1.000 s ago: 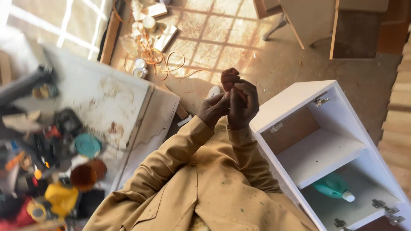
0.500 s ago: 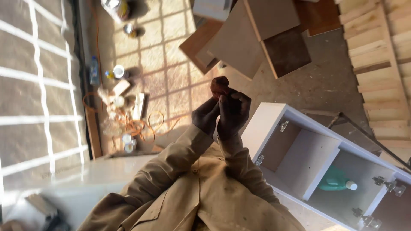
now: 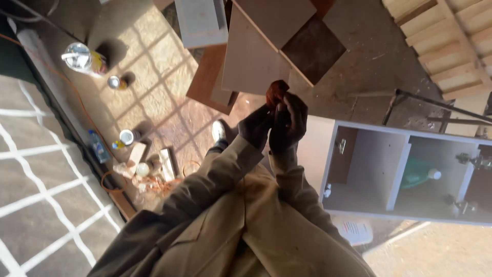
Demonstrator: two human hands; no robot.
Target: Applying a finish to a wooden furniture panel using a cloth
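Two hands, the left hand (image 3: pixel 254 126) and right hand (image 3: pixel 288 123), meet at chest height with fingers (image 3: pixel 294 105) curled tight around a small reddish-brown lump (image 3: pixel 277 92), held above the dusty floor (image 3: pixel 154 97) just beside an open white cabinet (image 3: pixel 369 169) holding a green bottle (image 3: pixel 417 174).

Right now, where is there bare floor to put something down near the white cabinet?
Bare floor lies between the stacked boards and the white cabinet, below the wooden pallets. By the mesh shadow, the cans and orange cable crowd it.
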